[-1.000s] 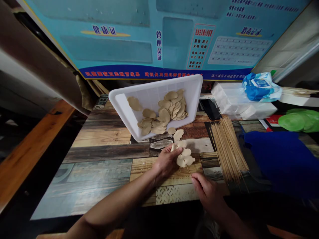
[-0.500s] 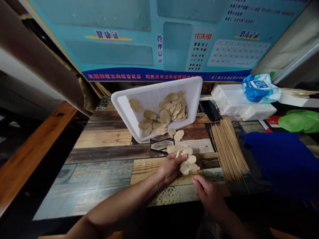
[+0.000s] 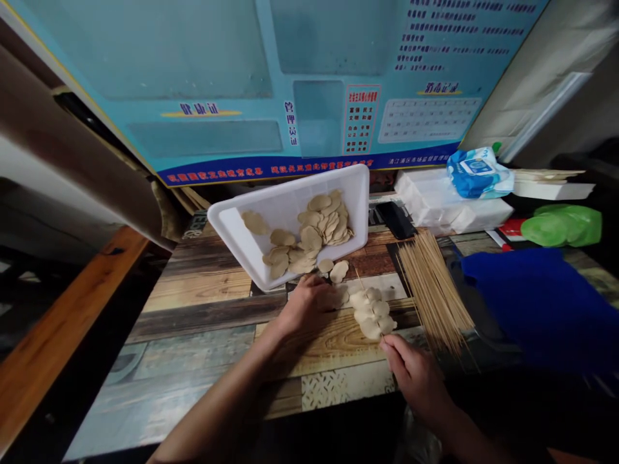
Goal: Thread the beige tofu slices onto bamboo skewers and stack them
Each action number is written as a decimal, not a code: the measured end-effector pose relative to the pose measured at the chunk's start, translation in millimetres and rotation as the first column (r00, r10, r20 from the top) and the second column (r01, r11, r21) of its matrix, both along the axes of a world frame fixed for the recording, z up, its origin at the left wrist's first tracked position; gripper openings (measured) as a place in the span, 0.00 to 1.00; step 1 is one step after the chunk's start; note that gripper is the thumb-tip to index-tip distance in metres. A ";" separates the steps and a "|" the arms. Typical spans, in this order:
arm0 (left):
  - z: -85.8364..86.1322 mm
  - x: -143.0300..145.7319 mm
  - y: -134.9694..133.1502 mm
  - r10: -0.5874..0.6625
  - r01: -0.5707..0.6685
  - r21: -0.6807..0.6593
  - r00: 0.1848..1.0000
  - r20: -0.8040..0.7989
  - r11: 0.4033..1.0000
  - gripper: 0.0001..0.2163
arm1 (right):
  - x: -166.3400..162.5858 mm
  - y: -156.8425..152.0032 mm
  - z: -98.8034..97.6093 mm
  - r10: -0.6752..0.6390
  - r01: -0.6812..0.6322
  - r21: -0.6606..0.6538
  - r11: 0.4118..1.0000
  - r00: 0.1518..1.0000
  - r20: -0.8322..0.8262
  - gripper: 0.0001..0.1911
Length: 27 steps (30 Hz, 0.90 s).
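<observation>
My right hand grips the lower end of a thin bamboo skewer. Several pale, scallop-edged flat slices are threaded and folded along it, and its bare tip points away from me. My left hand is low over the table, fingers curled down at a loose pale slice; its fingertips are partly hidden. Just beyond that hand, two more slices, a round one and a lobed one, lie by a tilted white plastic tray holding a heap of similar slices.
A bundle of bare bamboo skewers lies right of my hands, beside a blue cloth-like piece. Farther back are a dark phone, white wrapped packs, a blue-white packet and a green plastic item. A blue board stands behind.
My left hand has let go of the threaded slices and moved left and away from me to a loose slice. My right hand still holds the skewer, whose tip now shows.
</observation>
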State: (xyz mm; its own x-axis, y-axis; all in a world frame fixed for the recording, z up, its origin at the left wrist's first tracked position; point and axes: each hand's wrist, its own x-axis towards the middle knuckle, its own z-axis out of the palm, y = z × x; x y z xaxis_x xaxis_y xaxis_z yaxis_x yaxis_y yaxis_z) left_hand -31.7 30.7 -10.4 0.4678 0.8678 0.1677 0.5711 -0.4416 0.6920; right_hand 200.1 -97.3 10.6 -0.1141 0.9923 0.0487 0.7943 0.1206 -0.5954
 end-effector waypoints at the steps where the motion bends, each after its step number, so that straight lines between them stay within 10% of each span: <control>1: -2.5 -0.4 -0.6 -0.036 0.038 0.031 0.997 -0.064 0.999 0.12 | 0.3 -0.4 -0.6 0.002 -0.002 -0.003 1.000 1.000 0.001 0.17; 5: -11.1 3.0 -3.8 -0.061 0.072 0.084 0.991 -0.121 0.994 0.08 | 1.1 -1.5 -2.1 0.011 -0.011 -0.005 1.000 1.000 0.005 0.17; 10: -8.5 5.2 -3.8 0.116 -0.113 -0.023 0.971 0.210 0.993 0.08 | -2.5 -2.5 -0.6 0.068 -0.068 0.013 0.998 0.998 0.000 0.17; 16: 5.8 6.9 -3.2 0.592 0.041 -0.709 0.518 0.618 0.704 0.13 | -10.8 -5.5 -3.3 0.188 -0.187 0.040 0.982 0.982 -0.030 0.14; 27: 10.1 4.3 -1.3 0.710 0.288 -0.777 0.316 0.629 0.560 0.10 | -7.1 -5.3 -8.2 0.186 -0.184 0.155 0.971 0.983 -0.001 0.14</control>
State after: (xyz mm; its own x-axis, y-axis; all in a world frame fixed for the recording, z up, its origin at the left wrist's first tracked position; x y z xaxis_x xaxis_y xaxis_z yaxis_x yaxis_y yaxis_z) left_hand -27.4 29.4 -0.3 0.2466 0.8895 -0.3848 -0.5723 0.4541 0.6829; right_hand 193.1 -102.6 2.4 -0.2929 0.9345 0.2024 0.7408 0.3556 -0.5698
